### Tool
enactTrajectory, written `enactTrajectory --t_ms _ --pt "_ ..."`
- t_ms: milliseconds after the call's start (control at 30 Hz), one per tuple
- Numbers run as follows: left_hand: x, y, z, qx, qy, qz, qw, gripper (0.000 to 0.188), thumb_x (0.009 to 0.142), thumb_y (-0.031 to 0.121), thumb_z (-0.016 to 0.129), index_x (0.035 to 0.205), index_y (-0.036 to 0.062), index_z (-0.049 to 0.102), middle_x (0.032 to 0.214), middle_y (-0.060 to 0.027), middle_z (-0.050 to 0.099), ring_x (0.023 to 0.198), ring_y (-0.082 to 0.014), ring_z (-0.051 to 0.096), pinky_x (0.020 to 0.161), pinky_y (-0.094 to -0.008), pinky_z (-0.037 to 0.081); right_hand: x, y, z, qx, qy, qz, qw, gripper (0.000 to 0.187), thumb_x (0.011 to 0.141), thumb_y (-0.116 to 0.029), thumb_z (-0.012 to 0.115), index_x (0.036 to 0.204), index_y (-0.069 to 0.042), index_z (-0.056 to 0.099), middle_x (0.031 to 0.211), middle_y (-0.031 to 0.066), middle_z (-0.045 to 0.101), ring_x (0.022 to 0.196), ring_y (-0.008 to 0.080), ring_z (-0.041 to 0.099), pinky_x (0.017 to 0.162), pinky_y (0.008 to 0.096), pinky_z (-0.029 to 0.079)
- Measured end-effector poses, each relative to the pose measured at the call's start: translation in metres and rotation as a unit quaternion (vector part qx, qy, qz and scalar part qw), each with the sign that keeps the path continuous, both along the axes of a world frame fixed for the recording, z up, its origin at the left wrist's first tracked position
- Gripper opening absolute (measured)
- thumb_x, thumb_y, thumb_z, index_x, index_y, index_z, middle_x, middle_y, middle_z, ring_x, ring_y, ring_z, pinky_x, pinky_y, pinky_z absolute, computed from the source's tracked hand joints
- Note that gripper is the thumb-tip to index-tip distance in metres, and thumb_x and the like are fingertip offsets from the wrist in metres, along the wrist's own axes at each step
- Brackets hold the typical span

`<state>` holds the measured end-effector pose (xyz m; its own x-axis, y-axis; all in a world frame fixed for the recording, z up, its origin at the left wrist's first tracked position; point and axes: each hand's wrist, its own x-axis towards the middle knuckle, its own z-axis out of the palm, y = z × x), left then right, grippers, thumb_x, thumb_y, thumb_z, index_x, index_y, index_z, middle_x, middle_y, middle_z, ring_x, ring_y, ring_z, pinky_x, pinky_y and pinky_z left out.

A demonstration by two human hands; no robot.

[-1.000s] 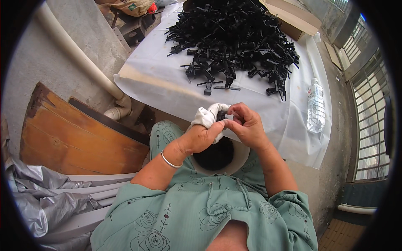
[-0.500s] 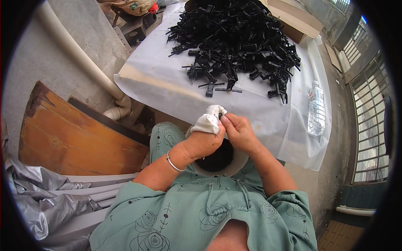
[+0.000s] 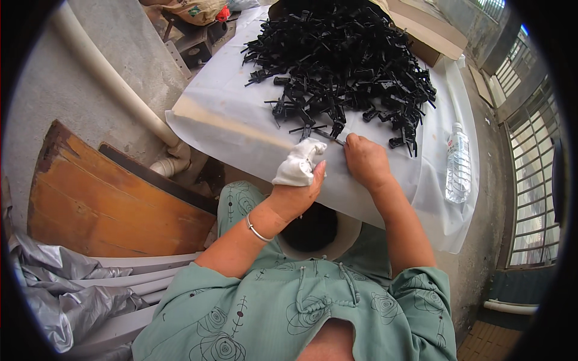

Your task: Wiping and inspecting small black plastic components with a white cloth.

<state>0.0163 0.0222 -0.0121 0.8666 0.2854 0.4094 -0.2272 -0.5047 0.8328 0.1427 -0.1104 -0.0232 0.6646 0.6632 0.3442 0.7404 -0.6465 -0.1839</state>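
Observation:
A big heap of black plastic parts (image 3: 346, 66) lies on a table covered with a white sheet (image 3: 241, 120). My left hand (image 3: 298, 186) is closed around a white cloth (image 3: 298, 163) at the table's near edge. My right hand (image 3: 364, 159) rests on the sheet next to it, fingers curled on a thin black part (image 3: 330, 137) at the near edge of the heap. A silver bangle sits on my left wrist.
A round container with a dark inside (image 3: 313, 231) sits in my lap under the table edge. A clear water bottle (image 3: 457, 162) lies at the table's right. A white pipe (image 3: 114, 90) and a wooden board (image 3: 102, 198) are on the left, crumpled grey sheeting (image 3: 66, 289) below.
Both hands have risen from above the lap container to the table. My right hand left the cloth and reached forward to a black part at the heap's edge.

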Motion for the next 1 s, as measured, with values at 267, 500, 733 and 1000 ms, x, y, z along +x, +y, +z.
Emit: enactTrajectory --t_ms 267,500,733,1000 --pt "0.065 -0.002 -0.003 0.156 -0.143 0.047 0.976 0.033 0.078 0.007 0.059 0.108 -0.0019 0.049 0.101 -0.0204 0.054 0.085 -0.0355 0.057 0.077 -0.0377 0.046 -0.015 -0.010 0.002 -0.011 -0.002 0.058 0.998 0.011 0.081 -0.015 0.055 0.080 -0.005 0.050 0.073 0.0117 0.059 0.064 0.0318 0.059 0.057 0.0412 0.048" --pt "0.072 0.005 -0.013 0.105 -0.023 0.004 0.994 0.037 0.078 0.011 0.062 0.107 -0.0023 0.043 0.096 -0.0211 0.056 0.086 -0.0347 0.058 0.074 -0.0372 0.046 -0.019 -0.018 0.005 0.064 0.000 0.127 0.990 0.010 0.078 -0.010 0.060 0.080 -0.004 0.052 0.069 0.0112 0.056 0.058 0.0290 0.056 0.052 0.0388 0.046" --pt "0.031 -0.002 0.021 -0.152 0.100 -0.085 0.980 0.033 0.086 0.021 0.061 0.107 -0.0017 0.051 0.080 -0.0071 0.059 0.063 -0.0075 0.053 0.049 -0.0221 0.044 -0.049 -0.016 0.042 0.258 0.012 0.165 0.952 0.009 0.075 -0.006 0.063 0.074 -0.005 0.055 0.060 0.0093 0.049 0.051 0.0256 0.051 0.045 0.0340 0.041" --pt "-0.001 -0.004 0.033 -0.274 0.094 -0.188 0.938 0.028 0.086 0.004 0.050 0.114 0.0000 0.051 0.090 -0.0029 0.057 0.066 -0.0059 0.053 0.057 -0.0199 0.049 -0.054 -0.010 0.038 0.359 0.401 0.053 0.841 0.023 0.089 -0.017 0.056 0.071 -0.001 0.054 0.062 -0.0045 0.045 0.057 0.0047 0.037 0.050 0.0221 0.033"
